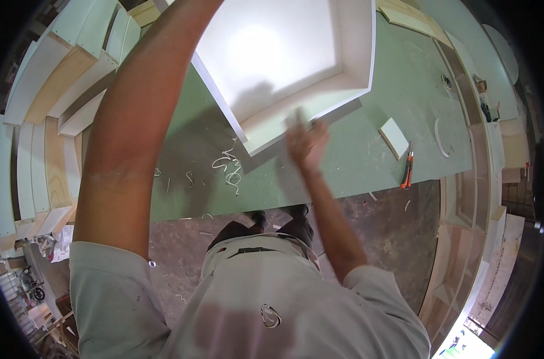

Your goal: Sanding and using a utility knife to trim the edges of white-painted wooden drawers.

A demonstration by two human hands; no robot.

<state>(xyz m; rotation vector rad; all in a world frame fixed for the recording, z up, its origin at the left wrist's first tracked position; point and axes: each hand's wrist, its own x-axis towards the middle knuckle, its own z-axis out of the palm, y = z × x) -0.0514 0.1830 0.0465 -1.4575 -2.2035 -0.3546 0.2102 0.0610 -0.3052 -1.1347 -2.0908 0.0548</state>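
A white box-shaped cabinet or drawer body (284, 54) lies with its open side up on the green table (212, 185). Across its left side stretches my left arm, and the hand lies beyond the upper edge of the picture. At the box's near edge is my right hand (308, 140), smeared by motion. Its fingers are too blurred to show whether they grip anything. Curled white trimming strips (229, 164) lie on the table below the box's near corner.
To the right rest a small white board (394, 138), pliers with orange-red handles (408, 167) and a curved white strip (441, 137). Stacked white and wooden panels (50, 143) crowd the left. Wooden frames (463, 179) line the right side.
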